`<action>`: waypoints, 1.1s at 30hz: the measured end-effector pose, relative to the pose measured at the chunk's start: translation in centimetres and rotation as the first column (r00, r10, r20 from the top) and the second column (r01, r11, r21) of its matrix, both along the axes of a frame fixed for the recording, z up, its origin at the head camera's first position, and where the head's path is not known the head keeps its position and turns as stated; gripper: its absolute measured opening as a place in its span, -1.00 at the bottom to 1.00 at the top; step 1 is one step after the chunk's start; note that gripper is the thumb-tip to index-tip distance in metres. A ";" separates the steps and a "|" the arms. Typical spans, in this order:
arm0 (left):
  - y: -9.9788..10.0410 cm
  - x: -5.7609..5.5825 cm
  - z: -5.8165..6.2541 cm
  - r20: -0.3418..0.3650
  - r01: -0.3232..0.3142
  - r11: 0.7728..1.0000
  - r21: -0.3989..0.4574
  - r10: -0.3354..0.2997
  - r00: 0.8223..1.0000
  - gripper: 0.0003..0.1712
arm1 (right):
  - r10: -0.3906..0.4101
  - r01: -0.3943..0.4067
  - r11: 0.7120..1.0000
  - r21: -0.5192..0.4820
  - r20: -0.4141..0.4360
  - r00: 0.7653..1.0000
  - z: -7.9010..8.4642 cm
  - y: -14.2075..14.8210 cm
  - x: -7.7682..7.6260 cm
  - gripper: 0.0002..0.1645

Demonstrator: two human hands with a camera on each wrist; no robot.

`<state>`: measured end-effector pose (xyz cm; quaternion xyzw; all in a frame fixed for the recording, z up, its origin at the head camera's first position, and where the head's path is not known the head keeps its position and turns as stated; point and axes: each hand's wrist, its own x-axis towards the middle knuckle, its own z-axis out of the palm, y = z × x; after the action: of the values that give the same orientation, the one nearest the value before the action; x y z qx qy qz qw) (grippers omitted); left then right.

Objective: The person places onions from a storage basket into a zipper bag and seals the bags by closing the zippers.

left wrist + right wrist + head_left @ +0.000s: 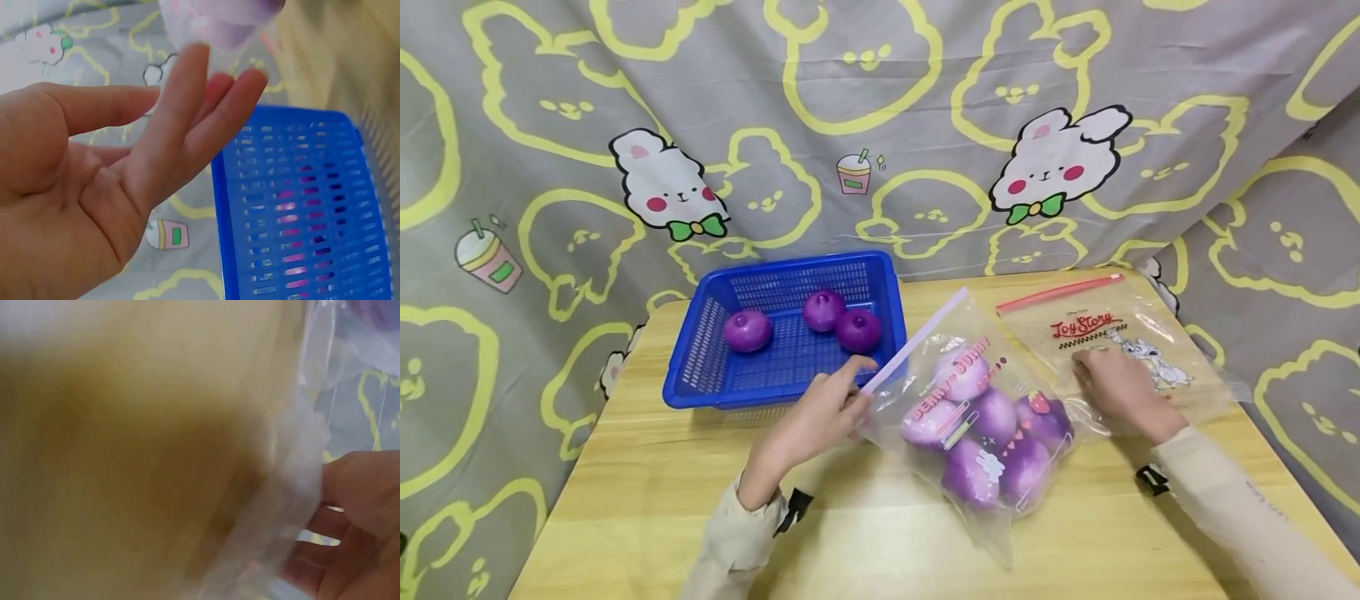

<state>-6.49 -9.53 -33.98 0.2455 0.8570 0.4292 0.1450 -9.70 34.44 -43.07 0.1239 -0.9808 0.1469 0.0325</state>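
Observation:
A clear zip bag (958,492) with a pale pink slider edge lies on the table, holding several purple onions (996,417). My left hand (823,408) is beside that edge, between bag and basket. In the left wrist view its fingers (178,103) are extended, with nothing between them and the thumb. My right hand (1120,387) lies over a second zip bag (1030,333), red-edged and printed "Toy Story". Its fingers are bent and seem to pinch the plastic; the blurred right wrist view shows film (290,481) at the fingertips.
Behind the left hand stands a blue plastic basket (681,387) with three purple onions (748,331) inside. A patterned grey curtain (925,108) hangs along the back and both sides of the wooden table (625,517).

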 end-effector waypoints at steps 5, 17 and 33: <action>1.1 2.4 -1.4 -0.304 0.076 0.978 -0.192 -0.133 0.943 -0.19 | -0.074 0.072 0.997 -0.041 -0.027 0.997 2.3 2.5 -0.5 -0.82; 7.2 4.8 -5.3 -0.546 0.057 0.842 -0.537 -0.398 0.737 -0.25 | -0.116 0.050 0.987 -0.152 -0.459 0.881 9.6 0.6 1.0 -0.81; 15.5 -2.3 -5.8 -0.576 0.022 0.882 -0.471 -0.326 0.750 -0.31 | 0.099 -0.385 0.897 -0.216 -0.752 0.652 14.1 -8.6 5.4 -0.51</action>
<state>-8.83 5.96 -39.75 0.4190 0.9001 0.1008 -0.0643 -4.31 25.80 -28.93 0.2957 -0.8171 0.2642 0.4185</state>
